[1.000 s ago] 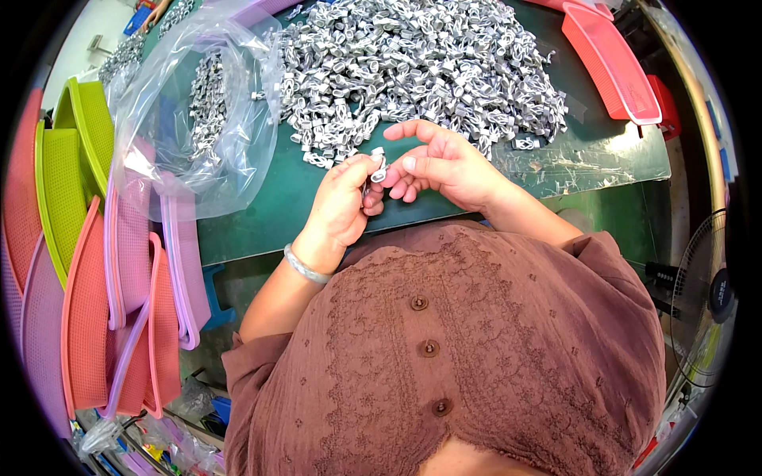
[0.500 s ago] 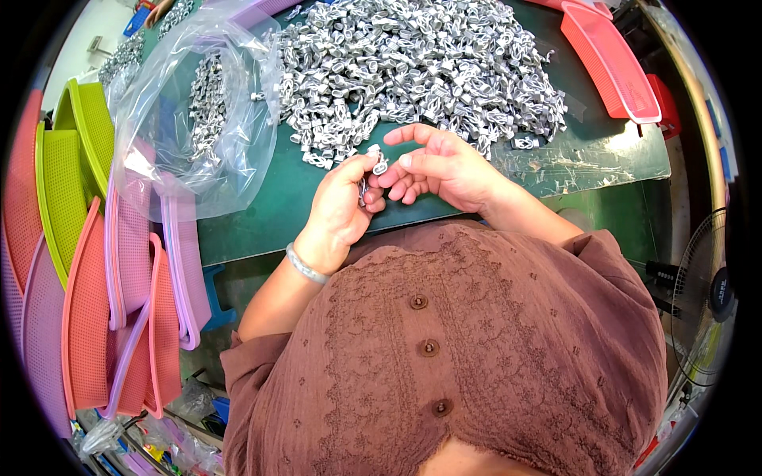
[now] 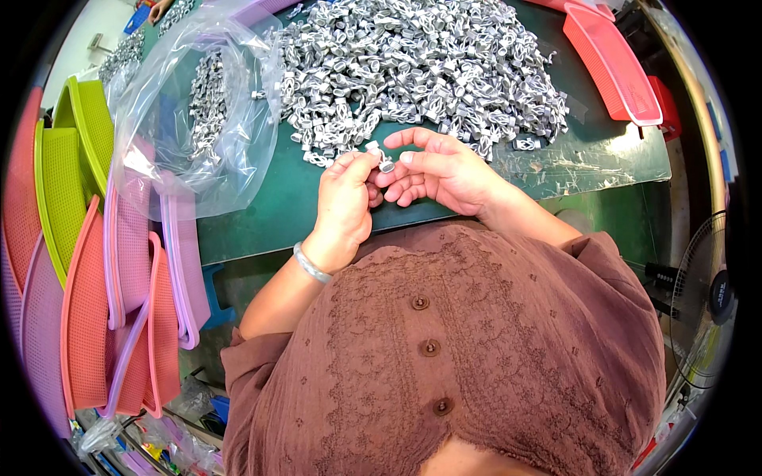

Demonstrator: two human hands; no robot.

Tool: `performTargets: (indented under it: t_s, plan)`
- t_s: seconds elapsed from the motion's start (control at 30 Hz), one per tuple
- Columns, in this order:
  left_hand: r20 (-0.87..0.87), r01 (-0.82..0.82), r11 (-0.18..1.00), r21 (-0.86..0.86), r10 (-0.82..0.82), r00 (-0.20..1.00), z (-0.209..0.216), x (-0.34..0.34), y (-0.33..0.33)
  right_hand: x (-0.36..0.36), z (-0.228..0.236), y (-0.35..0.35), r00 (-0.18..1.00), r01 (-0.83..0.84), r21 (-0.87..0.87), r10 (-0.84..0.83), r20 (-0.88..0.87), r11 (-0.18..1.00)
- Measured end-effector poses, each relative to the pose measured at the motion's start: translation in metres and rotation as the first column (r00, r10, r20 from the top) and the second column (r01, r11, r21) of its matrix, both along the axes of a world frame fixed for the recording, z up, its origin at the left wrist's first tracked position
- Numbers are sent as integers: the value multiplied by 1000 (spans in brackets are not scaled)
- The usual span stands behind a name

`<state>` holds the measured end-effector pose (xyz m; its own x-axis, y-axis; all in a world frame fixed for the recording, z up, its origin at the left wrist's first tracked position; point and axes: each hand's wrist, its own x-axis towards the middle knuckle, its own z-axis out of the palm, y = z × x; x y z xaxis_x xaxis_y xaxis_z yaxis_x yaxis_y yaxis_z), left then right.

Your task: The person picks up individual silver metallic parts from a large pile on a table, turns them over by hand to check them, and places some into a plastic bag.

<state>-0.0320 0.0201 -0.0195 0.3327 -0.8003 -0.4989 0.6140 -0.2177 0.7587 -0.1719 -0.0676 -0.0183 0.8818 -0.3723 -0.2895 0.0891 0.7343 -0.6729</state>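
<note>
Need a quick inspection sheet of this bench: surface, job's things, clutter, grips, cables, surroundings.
Surface: green table top, clear plastic sheet over its right part.
Job's things: small silver metal piece pinched between both hands; big heap of silver metal pieces just behind.
Clutter: clear plastic bag holding more pieces, on the left.
Grips: left hand and right hand meet fingertip to fingertip on the piece.
Cables: nothing seen.
Surroundings: stacked mesh trays left, pink trays far right, fan at right.
</note>
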Motion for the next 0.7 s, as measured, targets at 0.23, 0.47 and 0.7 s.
performTargets:
  t_s: [0.23,0.47,0.7]
  plan:
    - [20,3,1000,-8,-2,1000,-1,-1,0,1,-2,2,1000,20,12,-20,-4,1000]
    - [67,2,1000,-7,-1,998,1,-5,-1,1,-3,3,999,36,-6,-36,-20,999]
    - [52,65,998,-9,-65,997,2,-6,-1,-1,-7,3,996,46,-121,-55,-68,992]
